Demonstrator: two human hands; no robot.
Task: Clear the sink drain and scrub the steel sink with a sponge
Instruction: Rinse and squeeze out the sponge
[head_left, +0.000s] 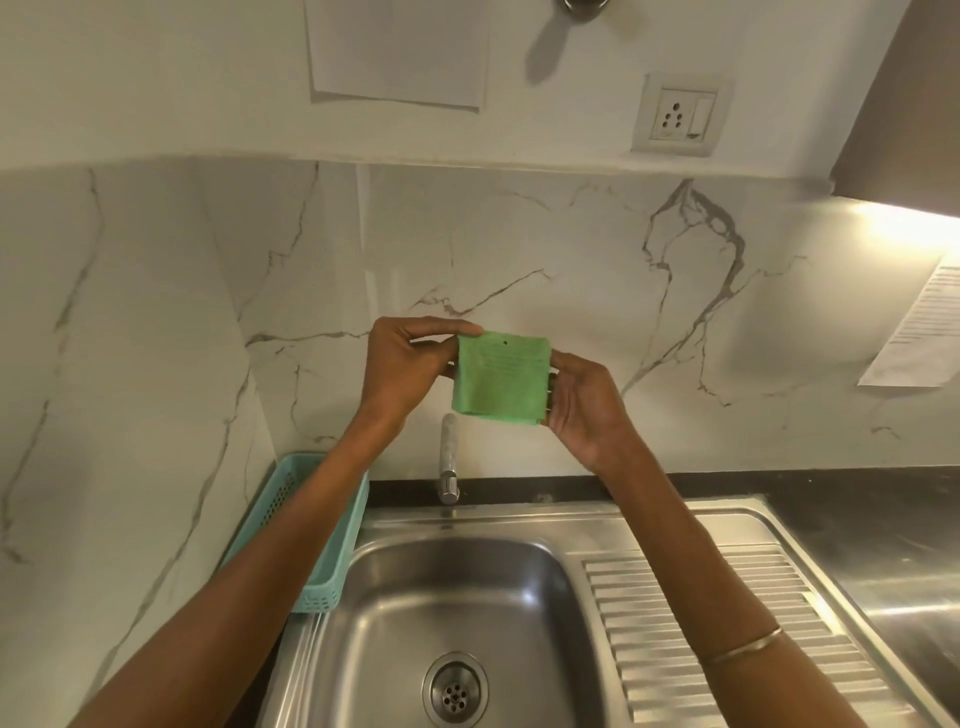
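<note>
A flat green sponge (500, 378) is held up in the air in front of the marble backsplash, well above the sink. My left hand (410, 366) pinches its left edge and my right hand (584, 400) grips its right edge. Below lies the steel sink (395, 587), its basin bare, with a round perforated drain (455, 688) at the bottom middle. The chrome tap (449, 460) stands at the sink's back rim, just under the sponge.
A teal plastic basket (306, 525) sits left of the sink against the wall. A ribbed steel drainboard (717, 623) extends to the right, with dark counter behind it. A wall socket (678, 117) and taped papers hang on the wall above.
</note>
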